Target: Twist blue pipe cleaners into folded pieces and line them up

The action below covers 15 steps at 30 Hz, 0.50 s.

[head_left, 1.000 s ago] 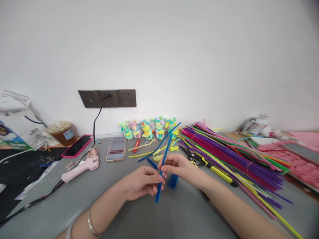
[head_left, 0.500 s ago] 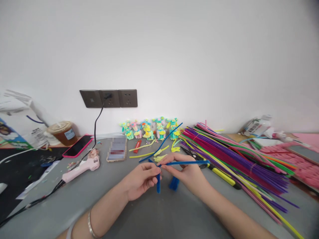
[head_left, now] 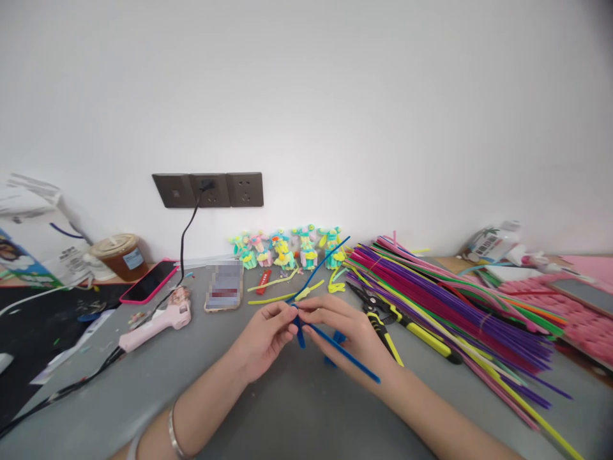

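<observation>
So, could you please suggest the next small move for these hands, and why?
Perhaps the right hand should press the bend in the blue pipe cleaner tighter, since the left hand pinches near the bend and two ends splay apart.

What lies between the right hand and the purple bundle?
Nearest the right hand, the pliers; then loose stems edging the purple bundle (head view).

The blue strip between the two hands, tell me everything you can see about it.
The blue strip is slender and looks fuzzy, like a pipe cleaner. The left hand and right hand hold it at a bend, with their fingertips hiding part of that spot. A short end points down between the hands; the longer, nearly straight end slants down in front of the right hand. It appears held above the gray tabletop.
</observation>
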Tool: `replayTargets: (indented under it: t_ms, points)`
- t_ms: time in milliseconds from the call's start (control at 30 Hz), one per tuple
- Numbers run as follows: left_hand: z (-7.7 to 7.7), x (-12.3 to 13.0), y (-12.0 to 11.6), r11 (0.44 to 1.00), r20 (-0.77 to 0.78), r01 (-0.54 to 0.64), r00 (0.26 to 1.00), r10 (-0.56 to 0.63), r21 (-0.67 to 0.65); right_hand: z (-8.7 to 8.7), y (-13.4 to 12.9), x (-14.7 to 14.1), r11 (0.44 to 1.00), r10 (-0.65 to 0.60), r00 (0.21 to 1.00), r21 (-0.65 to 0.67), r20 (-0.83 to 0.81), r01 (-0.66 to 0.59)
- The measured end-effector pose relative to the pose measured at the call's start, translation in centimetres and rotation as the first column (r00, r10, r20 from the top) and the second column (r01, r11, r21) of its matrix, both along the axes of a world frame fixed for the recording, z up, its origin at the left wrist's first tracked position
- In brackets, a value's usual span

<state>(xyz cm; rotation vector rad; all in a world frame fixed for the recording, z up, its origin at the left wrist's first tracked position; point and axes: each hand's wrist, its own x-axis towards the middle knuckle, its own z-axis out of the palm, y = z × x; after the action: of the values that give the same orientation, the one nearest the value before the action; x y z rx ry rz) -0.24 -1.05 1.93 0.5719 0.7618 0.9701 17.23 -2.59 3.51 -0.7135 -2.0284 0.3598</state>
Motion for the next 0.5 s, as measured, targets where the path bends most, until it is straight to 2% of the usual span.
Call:
replayTargets:
  t_ms: [100,333,500]
  points:
    - [0.24,0.17,-0.06,0.998,0.003,-0.050,0.999,0.050,-0.030,-0.20,0.02,-0.13,0.998,-0.018,0.999,0.053,0.027,0.017]
    - [0.88,0.37,-0.34,0.990,0.030,-0.122,0.992,0.124,-0.068,-0.37,-0.37,-0.53,0.997,-0.043,0.999,-0.069,-0.007,0.043]
    - [0.97,0.35,-0.29,0.982,0.067,-0.168,0.983,0.173,-0.083,-0.42,-0.54,-0.52,0.999,-0.008,1.000,-0.048,0.014,0.009]
